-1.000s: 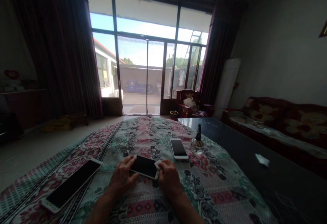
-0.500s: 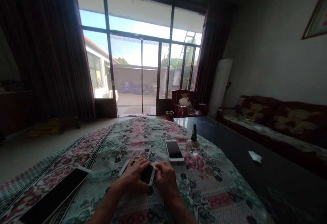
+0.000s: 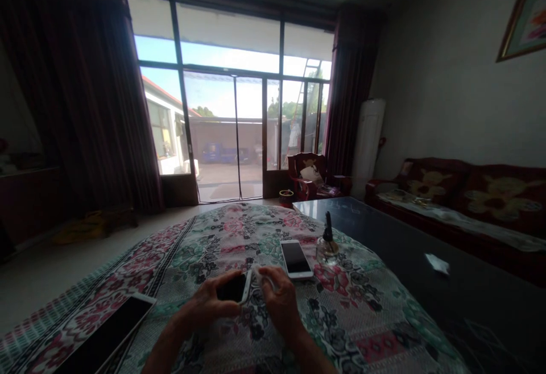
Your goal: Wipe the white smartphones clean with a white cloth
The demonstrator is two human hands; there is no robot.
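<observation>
My left hand (image 3: 213,300) grips a white phone (image 3: 234,288) with a dark screen, thumb along the near edge and fingers along the far edge. Close by its right end, my right hand (image 3: 278,293) pinches a small whitish piece (image 3: 256,274), perhaps a wipe or cloth. A second white phone (image 3: 296,259) lies face up just beyond my right hand. Right of that phone stands a clear glass bottle (image 3: 327,249) with a black spray top. At the lower left rests a large tablet (image 3: 106,334) with a white edge and dark screen.
A floral cloth (image 3: 341,317) covers the surface under my hands. To the right is a dark glossy table (image 3: 396,266) with a crumpled white tissue (image 3: 437,264) on it. A red sofa (image 3: 452,192) and an armchair (image 3: 307,172) stand farther back.
My left hand has shifted from over the phone's screen to holding its edges. The phone sits more to the left and a bit nearer. The view has tilted slightly up.
</observation>
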